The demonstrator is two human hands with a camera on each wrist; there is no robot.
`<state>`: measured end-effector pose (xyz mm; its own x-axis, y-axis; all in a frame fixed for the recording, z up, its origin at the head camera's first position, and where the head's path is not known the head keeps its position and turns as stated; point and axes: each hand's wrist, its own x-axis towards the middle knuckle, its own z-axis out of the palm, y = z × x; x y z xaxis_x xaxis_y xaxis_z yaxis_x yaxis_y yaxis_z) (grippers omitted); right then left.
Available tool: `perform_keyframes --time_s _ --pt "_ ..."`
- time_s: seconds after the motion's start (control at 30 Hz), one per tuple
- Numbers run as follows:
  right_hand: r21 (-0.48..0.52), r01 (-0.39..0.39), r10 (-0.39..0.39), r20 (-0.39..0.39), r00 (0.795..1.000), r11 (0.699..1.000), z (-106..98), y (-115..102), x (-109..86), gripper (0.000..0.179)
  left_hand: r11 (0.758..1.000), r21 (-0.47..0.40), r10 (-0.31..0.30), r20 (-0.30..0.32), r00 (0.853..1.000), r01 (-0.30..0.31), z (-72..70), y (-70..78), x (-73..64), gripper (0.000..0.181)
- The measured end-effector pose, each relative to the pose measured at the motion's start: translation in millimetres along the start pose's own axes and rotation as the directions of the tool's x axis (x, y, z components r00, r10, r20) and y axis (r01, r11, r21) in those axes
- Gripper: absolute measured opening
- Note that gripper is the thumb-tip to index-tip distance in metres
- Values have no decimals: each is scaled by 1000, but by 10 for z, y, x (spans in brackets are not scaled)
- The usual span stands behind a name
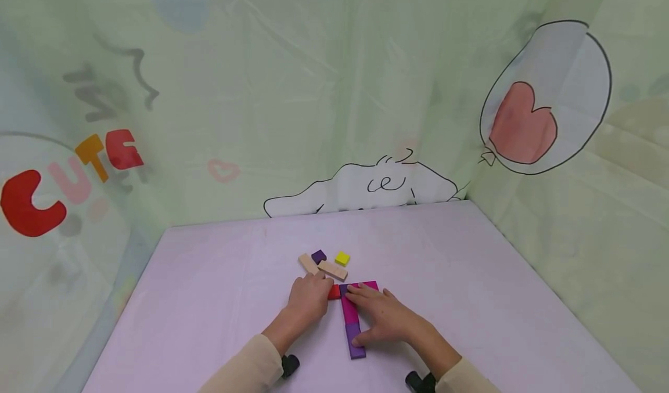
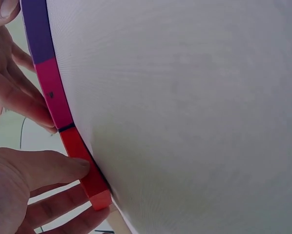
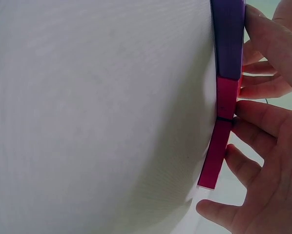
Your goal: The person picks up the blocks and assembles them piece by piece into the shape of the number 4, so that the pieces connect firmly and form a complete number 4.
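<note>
Flat coloured blocks lie joined in an angled layout on the table. My left hand (image 1: pixel 309 297) pinches a red block (image 2: pixel 76 148) between thumb and fingers at the layout's left side. A purple block (image 1: pixel 355 342) lies nearest me, with a magenta block (image 1: pixel 349 312) beyond it. Another magenta block (image 3: pixel 213 161) extends to the right at the far end, and a small dark purple piece (image 1: pixel 343 289) sits at the corner. Spread over these, my right hand (image 1: pixel 388 318) has its thumb against the purple block and its fingertips touching the magenta ones.
Beyond the hands lie two plain wooden blocks (image 1: pixel 333 270), a dark purple block (image 1: pixel 319 256) and a yellow block (image 1: pixel 342 258). The table (image 1: pixel 219 288) has a pale lilac cover. A printed curtain (image 1: pixel 251 103) hangs along its back and sides.
</note>
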<state>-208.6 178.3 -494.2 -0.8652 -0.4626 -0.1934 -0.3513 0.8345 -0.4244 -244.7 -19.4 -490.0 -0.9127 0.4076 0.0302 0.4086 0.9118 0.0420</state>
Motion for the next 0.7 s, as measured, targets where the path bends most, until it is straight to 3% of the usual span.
perform_keyframes --time_s 0.7 --pt "11 -21 21 6 1000 1000 -13 -16 -1 94 1000 24 19 -9 1000 -19 51 4 21 19"
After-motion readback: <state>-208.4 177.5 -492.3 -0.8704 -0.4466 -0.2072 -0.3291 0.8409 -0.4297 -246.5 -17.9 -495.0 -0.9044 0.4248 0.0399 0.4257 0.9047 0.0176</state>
